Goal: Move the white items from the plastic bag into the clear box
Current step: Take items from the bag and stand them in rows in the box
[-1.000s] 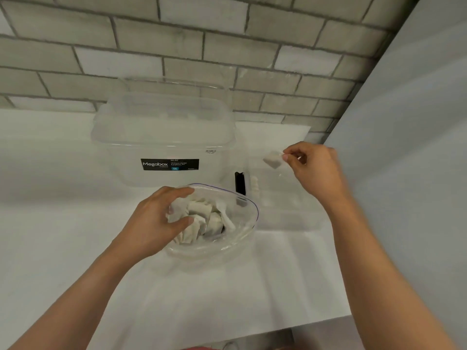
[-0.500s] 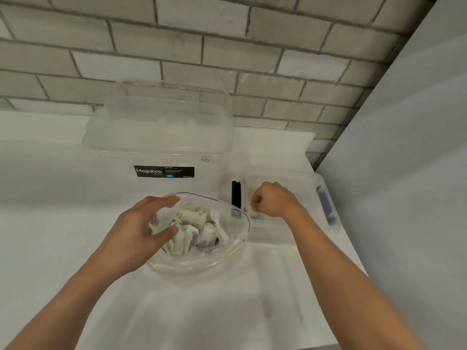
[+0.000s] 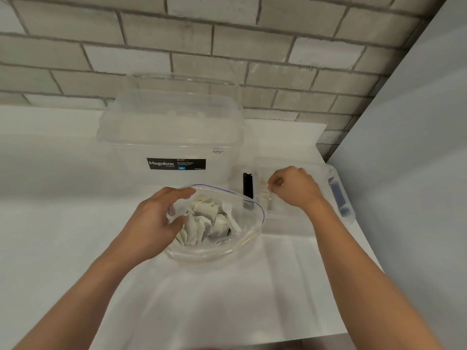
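Head view: we see the right hand [image 3: 293,189] down inside the box [image 3: 326,169], at the right end of the bench [image 3: 75,198]. A second ago it was raised above the box with one white piece pinched; half a second ago it had dropped in. Now its fingers are curled low against the box's left side, next to a pale piece [image 3: 264,189] lying there. We cannot tell whether that piece is released or still pinched.

The left hand [image 3: 156,221] hasn't moved across the frames. It grips the near-left rim of the bag [image 3: 252,231], fingers over the edge and thumb inside, propping the mouth open. The bag sits on the bench, touching the box's front-left corner, and a heap of items [image 3: 204,218] is still in it.

The lidded Megabox [image 3: 177,137] stands behind the bag, untouched.

Our read: one transfer is finishing and most of the load remains. The next likely step is to let go, lift out and reach back into the bag. The open mouth makes that easy.
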A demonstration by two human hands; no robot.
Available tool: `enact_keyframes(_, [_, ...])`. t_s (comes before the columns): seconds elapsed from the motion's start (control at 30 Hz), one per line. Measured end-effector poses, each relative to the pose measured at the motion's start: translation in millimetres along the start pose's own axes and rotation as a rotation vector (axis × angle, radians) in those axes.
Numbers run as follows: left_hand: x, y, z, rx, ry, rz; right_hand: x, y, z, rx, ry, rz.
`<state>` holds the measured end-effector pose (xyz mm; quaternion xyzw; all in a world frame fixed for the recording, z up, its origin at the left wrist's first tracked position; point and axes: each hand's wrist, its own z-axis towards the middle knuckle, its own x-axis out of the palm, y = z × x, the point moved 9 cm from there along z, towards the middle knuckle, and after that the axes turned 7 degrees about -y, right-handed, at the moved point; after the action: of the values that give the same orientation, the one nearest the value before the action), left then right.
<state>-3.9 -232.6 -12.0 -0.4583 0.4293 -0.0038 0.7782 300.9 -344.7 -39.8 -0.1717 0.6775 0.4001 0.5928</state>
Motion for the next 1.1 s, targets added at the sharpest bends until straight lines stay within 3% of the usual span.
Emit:
enact_keyframes(0.1, [-1.1,1.6,-0.4,0.002,0.012,0.017,-52.0,28.0,-32.6,-0.062,-0.27,0.225])
enact_keyframes(0.17, [-1.5,1.9,-0.9,0.006,0.021,0.013,-75.5,62.8,-66.9,-0.124,-0.359,0.435])
enact_keyframes(0.27, [0.1,3.6,-2.5,0.029,0.041,0.016,-64.2,114.9,-101.6,-0.242,-0.228,0.622])
enact_keyframes(0.33, [3.0,4.7,-4.0,0.049,0.067,0.029,-29.6,140.2,-110.8,-0.304,-0.027,0.534])
enact_keyframes(0.4, [6.3,4.2,-5.7,0.066,0.089,0.05,10.7,151.0,-111.8,-0.364,0.107,0.283])
enact_keyframes(0.5, [17.0,-1.0,-9.6,0.079,0.125,0.066,61.7,144.2,-101.9,-0.375,0.183,-0.094])
enact_keyframes(0.6, [32.5,-10.5,-14.4,0.103,0.165,0.06,82.3,127.6,-90.7,-0.266,0.152,-0.255])
enact_keyframes(0.8, [33.7,-4.1,-9.4,0.094,0.153,0.04,87.0,118.4,-85.1,-0.224,0.081,-0.31])
enact_keyframes(1.1, [32.1,-4.3,-5.3,0.099,0.148,0.016,63.3,123.9,-94.7,-0.275,0.075,-0.132])
